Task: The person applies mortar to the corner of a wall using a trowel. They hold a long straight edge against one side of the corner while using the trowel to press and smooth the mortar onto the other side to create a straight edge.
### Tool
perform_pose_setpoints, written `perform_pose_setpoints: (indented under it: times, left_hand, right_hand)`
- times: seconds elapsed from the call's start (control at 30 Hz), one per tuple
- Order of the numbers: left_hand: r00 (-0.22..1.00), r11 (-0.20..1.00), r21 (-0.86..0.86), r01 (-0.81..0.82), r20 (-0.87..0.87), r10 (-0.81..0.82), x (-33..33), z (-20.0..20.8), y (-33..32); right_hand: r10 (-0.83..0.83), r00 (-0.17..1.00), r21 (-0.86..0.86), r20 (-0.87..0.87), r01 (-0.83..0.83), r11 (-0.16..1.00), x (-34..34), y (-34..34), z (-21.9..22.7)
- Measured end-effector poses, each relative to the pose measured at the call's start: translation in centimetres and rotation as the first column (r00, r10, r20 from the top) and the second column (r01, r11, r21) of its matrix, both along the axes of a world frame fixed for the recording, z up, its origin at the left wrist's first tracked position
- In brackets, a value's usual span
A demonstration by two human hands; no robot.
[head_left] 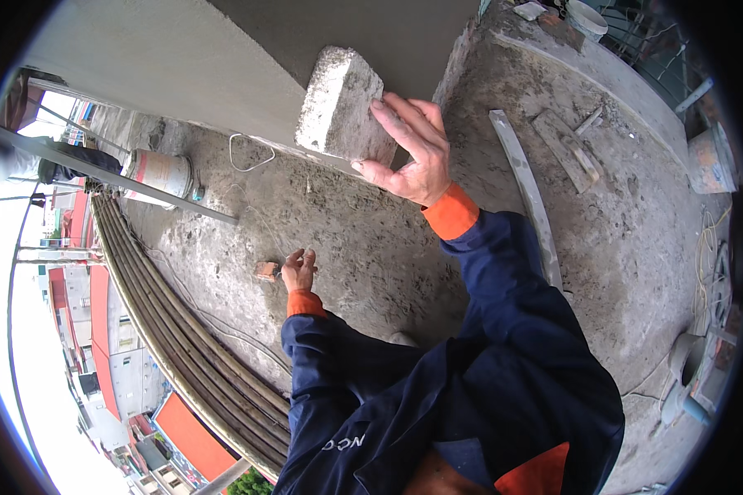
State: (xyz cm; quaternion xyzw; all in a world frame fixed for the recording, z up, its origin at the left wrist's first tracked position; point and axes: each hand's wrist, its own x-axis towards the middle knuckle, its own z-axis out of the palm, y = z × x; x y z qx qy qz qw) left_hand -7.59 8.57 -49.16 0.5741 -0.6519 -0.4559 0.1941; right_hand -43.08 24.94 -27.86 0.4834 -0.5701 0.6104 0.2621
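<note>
My right hand (417,148) grips the edge of a rough whitish block (338,103), smeared with grey mortar; it looks like foam. The block is up against a freshly plastered grey wall (371,37), near its corner edge. Lower down and to the left, my left hand (299,271) hangs above the floor with its fingers apart and nothing in it. A small reddish brick piece (266,271) appears just beside that hand, on the ground behind it.
A long straightedge bar (524,181) and a wooden float (568,148) lie on the rough floor (363,231) at right. Buckets (158,175) stand at both sides. A metal bar (132,177) slants across the left. Long pipes (181,330) run along the left edge, with buildings below.
</note>
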Motion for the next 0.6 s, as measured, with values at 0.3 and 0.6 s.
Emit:
perform_pose_setpoints:
  times: [0.3,0.6]
  left_hand:
    - [1.000,1.000,-0.021,-0.012,0.019,0.012,0.2,0.2,0.3]
    - [1.000,1.000,-0.017,-0.003,-0.010,0.003,-0.3,0.5,0.3]
  right_hand:
    - [-0.063,0.983,0.003,0.171,0.063,0.998,-1.8,0.2,-0.2]
    - [-0.104,0.990,-0.130,0.099,0.116,0.985,-3.8,-2.9,4.7]
